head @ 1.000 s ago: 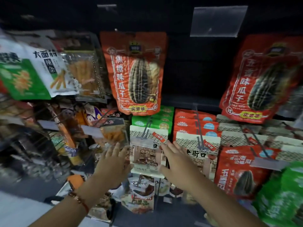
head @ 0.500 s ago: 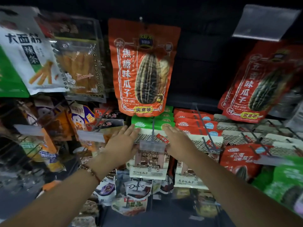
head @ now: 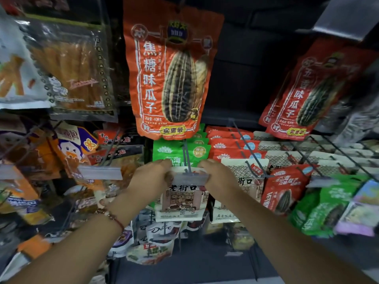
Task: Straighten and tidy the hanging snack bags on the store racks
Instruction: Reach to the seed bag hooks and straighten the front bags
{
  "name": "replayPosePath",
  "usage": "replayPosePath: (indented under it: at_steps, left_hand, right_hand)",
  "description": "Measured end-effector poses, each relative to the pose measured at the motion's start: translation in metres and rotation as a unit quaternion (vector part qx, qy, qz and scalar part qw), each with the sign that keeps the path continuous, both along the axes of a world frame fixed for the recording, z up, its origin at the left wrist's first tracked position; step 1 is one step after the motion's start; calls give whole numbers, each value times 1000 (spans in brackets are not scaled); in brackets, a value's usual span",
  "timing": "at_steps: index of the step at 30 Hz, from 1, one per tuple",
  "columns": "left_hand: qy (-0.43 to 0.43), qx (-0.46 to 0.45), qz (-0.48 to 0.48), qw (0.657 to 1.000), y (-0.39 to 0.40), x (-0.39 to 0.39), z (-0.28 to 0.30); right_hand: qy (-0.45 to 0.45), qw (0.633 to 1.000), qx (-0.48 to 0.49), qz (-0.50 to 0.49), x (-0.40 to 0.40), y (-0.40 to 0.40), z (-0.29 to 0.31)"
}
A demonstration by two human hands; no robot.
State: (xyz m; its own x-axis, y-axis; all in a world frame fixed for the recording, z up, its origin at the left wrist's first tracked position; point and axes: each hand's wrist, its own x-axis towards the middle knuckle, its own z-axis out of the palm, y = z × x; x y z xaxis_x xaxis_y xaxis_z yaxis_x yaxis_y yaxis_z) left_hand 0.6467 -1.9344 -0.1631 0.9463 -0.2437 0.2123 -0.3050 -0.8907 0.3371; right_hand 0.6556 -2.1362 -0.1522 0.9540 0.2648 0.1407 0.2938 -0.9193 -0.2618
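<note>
Two bare forearms come in from the lower corners of the frame, with no sleeve on either. The left hand (head: 150, 177) has a thin red cord bracelet (head: 110, 216) at its wrist, strung with round brownish beads. The right hand (head: 219, 175) and its wrist wear nothing.

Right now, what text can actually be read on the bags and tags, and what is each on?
"焦糖味瓜子", "实惠装", "408克": big orange bag, top centre.
"五香味瓜子": red bag, upper right, somewhat blurred.
"老街口": white bag that both hands grip at its top, left hand, right hand.
"Dove": dark pouch below it.
Price tag strip and green bags: too blurred to read.
</note>
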Motion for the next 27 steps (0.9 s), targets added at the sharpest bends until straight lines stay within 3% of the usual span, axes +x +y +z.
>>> replayPosePath:
  at_steps: [8, 17, 21, 27]
  left_hand:
    - [-12, -17, -28, 999, 4, -13, -2]
    - [64, 12, -49, 997, -8, -44, -17]
    - [115, -10, -87, 989, -30, -50, -27]
    - [105, 33, -129, 986, -106, -59, -33]
  right_hand:
    - [-33, 992, 118, -14, -22, -5, -12]
    - [16, 979, 201, 6, -61, -30, -38]
    - [22, 980, 199, 21, -73, -57, -47]
    - [24, 980, 197, 17, -82, -132, -51]
